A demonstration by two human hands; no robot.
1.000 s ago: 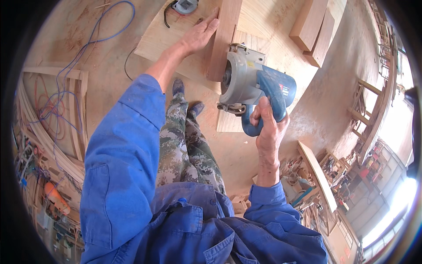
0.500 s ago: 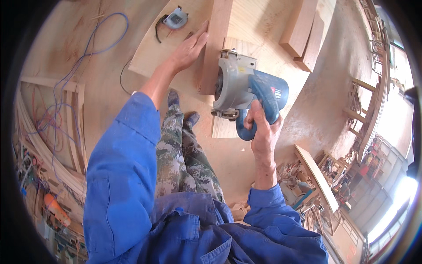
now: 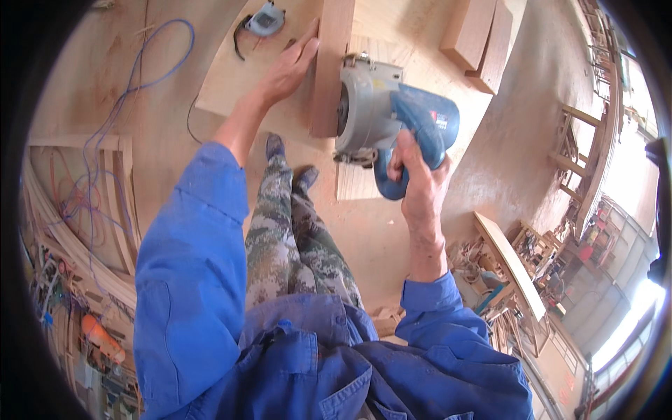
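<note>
My right hand is wrapped round the rear handle of a blue and grey circular saw. The saw rests on a pale wooden board, its grey guard close against the right side of a long reddish-brown timber. Whether the blade touches the wood is hidden by the guard. My left hand lies along the timber's left side, fingers stretched forward and pressed to it. A grey tape measure sits on the light panel left of that hand.
Two reddish timber pieces lie at the panel's far right. A blue hose or cord loops over the floor at left, near a wooden frame. Wooden racks and scrap wood stand at right.
The view has shifted, so the panel, timber and saw sit higher in the picture. The saw appears slightly farther forward along the timber. Both hands keep their hold and pose.
</note>
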